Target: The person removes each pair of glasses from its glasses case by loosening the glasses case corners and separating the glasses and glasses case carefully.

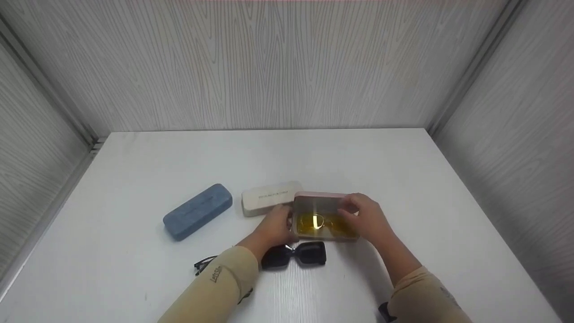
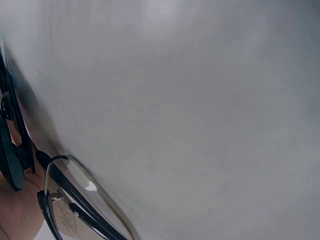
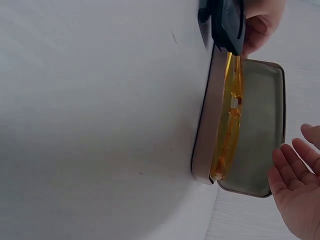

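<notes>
An eyeglass case [image 1: 320, 204] with a pinkish rim stands with its lid up, and yellow-lensed glasses [image 1: 309, 224] lie inside. My left hand [image 1: 274, 225] grips the case's left end. At the lid's right side is my right hand [image 1: 368, 219]; in the right wrist view its fingers [image 3: 292, 167] are extended against the lid's edge. Black sunglasses [image 1: 310, 254] lie on the table just in front of the case, partly behind my left wrist. Thin-framed glasses with dark temples [image 2: 92, 217] show beneath the left forearm, mostly hidden in the head view.
A white eyeglass case [image 1: 269, 197], closed, lies behind my left hand, close to the open case. Farther left is a closed blue case [image 1: 197, 211], set at an angle. Wood-grain panels [image 1: 278, 67] border the white table [image 1: 134, 157] at the back and sides.
</notes>
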A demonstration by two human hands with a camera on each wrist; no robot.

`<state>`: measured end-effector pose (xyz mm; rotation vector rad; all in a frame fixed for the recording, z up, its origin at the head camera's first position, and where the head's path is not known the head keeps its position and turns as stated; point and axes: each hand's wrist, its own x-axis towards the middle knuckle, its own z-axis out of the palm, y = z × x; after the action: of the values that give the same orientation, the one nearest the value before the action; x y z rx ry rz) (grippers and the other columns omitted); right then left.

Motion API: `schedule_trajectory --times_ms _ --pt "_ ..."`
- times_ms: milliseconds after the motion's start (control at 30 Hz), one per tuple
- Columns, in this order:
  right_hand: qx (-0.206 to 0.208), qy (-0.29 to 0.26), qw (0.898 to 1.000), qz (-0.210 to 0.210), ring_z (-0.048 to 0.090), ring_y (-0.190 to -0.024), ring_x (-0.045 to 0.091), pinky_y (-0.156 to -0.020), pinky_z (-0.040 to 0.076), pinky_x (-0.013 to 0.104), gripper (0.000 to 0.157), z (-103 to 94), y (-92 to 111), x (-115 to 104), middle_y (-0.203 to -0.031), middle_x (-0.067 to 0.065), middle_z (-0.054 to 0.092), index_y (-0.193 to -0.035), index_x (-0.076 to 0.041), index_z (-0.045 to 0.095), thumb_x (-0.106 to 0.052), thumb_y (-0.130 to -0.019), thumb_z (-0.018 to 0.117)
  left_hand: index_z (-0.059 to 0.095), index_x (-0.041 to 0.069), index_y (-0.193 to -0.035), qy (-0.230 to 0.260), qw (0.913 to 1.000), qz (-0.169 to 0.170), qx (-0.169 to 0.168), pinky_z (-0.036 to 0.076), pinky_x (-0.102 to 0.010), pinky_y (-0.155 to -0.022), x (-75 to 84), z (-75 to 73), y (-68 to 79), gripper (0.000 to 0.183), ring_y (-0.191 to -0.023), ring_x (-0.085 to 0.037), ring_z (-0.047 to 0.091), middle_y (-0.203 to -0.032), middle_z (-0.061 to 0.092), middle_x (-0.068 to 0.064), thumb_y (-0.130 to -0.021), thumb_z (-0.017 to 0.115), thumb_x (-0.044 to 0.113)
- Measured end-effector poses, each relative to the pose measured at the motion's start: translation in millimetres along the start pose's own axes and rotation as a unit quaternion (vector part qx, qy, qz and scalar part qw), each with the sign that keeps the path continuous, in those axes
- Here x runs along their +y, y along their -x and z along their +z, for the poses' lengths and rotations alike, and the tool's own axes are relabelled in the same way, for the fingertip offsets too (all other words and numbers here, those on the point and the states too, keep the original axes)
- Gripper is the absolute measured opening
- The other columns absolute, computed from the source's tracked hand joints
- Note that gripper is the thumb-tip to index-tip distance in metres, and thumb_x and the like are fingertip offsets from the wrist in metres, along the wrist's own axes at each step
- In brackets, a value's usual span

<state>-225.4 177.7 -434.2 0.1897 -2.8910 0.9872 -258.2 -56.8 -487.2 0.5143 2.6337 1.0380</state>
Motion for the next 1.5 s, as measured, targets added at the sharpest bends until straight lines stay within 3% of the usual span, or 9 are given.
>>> schedule_trajectory --times_ms 233,600,800,1000,1200,1500 --pt "-0.051 0.118 0.99 -0.057 0.055 -0.097 0.021 -0.089 0.044 0.038 0.018 18.9 -3.4 -0.9 -0.097 0.004 0.061 -0.098 -0.008 0.065 -0.019 -0.083 0.065 0.051 0.003 -0.12 -0.01 0.9999 -0.007 -0.003 0.045 -0.031 -0.083 2.1 -1.3 2.1 0.067 -0.089 -0.017 0.049 -0.101 0.047 -0.003 -0.061 0.081 0.016" --pt "-0.072 0.175 0.981 -0.037 0.05 -0.08 0.018 -0.078 0.046 0.036 0.01 36.6 -9.7 -6.7 -0.082 0.002 0.053 -0.086 -0.007 0.064 -0.016 -0.081 0.065 0.051 0.003 -0.119 -0.014 0.9999 -0.001 0.006 0.045 -0.032 -0.082 1.8 -2.3 2.5 0.067 -0.087 -0.017 0.049 -0.098 0.046 -0.002 -0.06 0.08 0.016" --pt "-0.077 0.214 0.972 -0.056 0.048 -0.072 0.019 -0.069 0.046 0.036 0.005 40.5 -13.2 -8.7 -0.074 0.003 0.05 -0.077 -0.007 0.062 -0.01 -0.081 0.062 0.052 0.002 -0.116 -0.004 0.9999 0.008 0.008 0.045 -0.032 -0.079 0.4 -1.4 1.8 0.065 -0.085 -0.017 0.049 -0.097 0.046 -0.004 -0.059 0.08 0.015" --pt "-0.063 0.229 0.97 -0.053 0.049 -0.071 0.02 -0.068 0.047 0.037 0.006 41.9 -13.8 -11.4 -0.073 0.004 0.051 -0.072 -0.007 0.061 -0.007 -0.078 0.061 0.052 0.002 -0.118 0.004 1.0 0.0 0.007 0.046 -0.033 -0.08 2.9 -2.2 3.5 0.067 -0.086 -0.018 0.05 -0.1 0.047 -0.005 -0.059 0.08 0.015" --pt "-0.045 0.224 0.972 -0.049 0.045 -0.066 0.018 -0.064 0.045 0.035 0.01 40.9 -12.5 -14.9 -0.068 0.001 0.048 -0.068 -0.008 0.06 -0.007 -0.078 0.059 0.052 0.002 -0.118 -0.004 0.9998 0.014 0.01 0.046 -0.032 -0.079 3.7 -2.1 4.0 0.065 -0.085 -0.018 0.05 -0.1 0.049 -0.007 -0.06 0.08 0.014" --pt "-0.029 0.214 0.974 -0.067 0.043 -0.061 0.016 -0.059 0.044 0.033 0.006 25.3 -7.3 -24.3 -0.064 -0.001 0.05 -0.069 -0.008 0.062 -0.005 -0.073 0.059 0.054 0.002 -0.116 -0.002 0.9994 0.03 0.019 0.046 -0.032 -0.076 4.0 -2.6 4.1 0.064 -0.083 -0.017 0.05 -0.097 0.05 -0.006 -0.059 0.08 0.013"
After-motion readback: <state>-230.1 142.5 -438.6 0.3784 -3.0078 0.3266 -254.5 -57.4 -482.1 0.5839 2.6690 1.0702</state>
